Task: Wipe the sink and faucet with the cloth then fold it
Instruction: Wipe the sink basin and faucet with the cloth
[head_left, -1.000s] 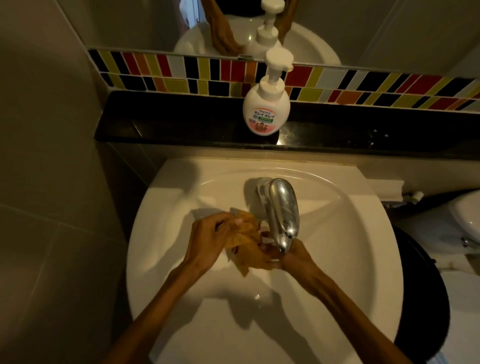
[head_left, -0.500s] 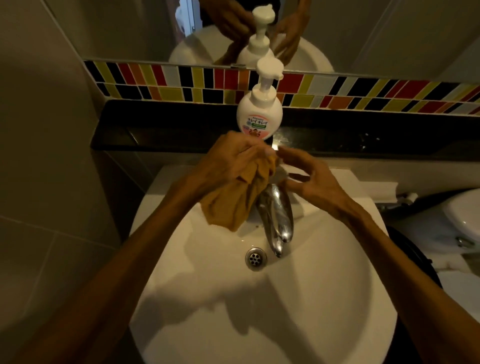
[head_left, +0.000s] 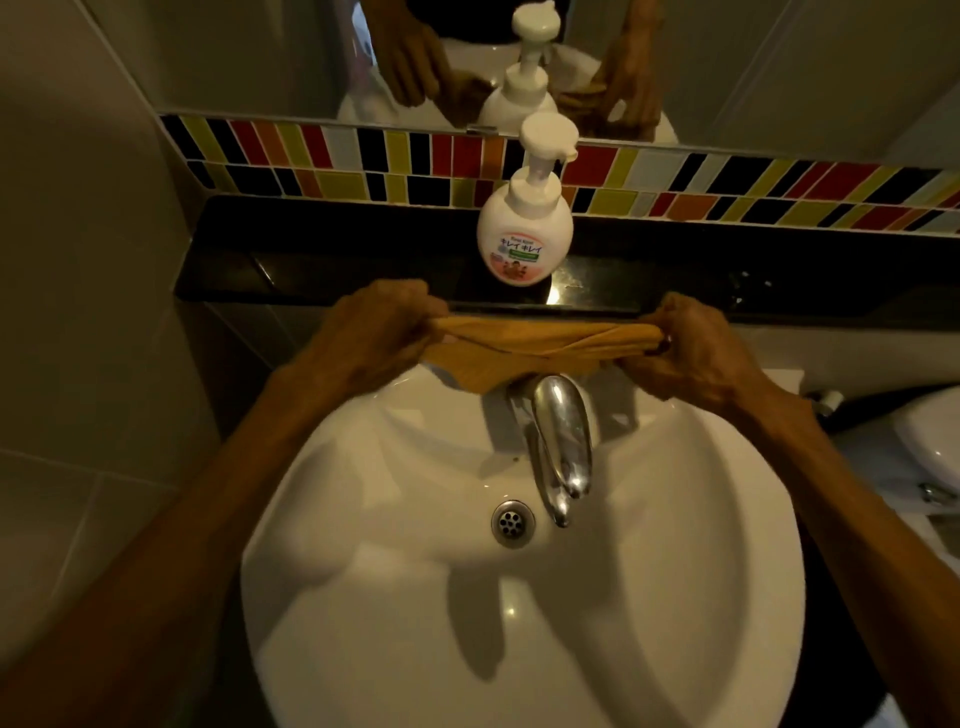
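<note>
The cloth (head_left: 540, 345) is stretched into a taut band between the two hands, held in the air over the far edge of the sink (head_left: 374, 597), just above the base of the faucet (head_left: 563, 441). The left hand (head_left: 371, 332) clenches the cloth's left end in curled fingers; the right hand (head_left: 696, 345) grips the right end the same way. A loose fold sags from the middle of the band toward the faucet. The faucet's spout points near, ending beside the drain (head_left: 513, 522) in the basin. Beyond the cloth, a soap bottle (head_left: 524, 228) stands on the dark counter (head_left: 322, 265), below a strip of coloured tiles (head_left: 322, 161) and a mirror (head_left: 249, 52).
</note>
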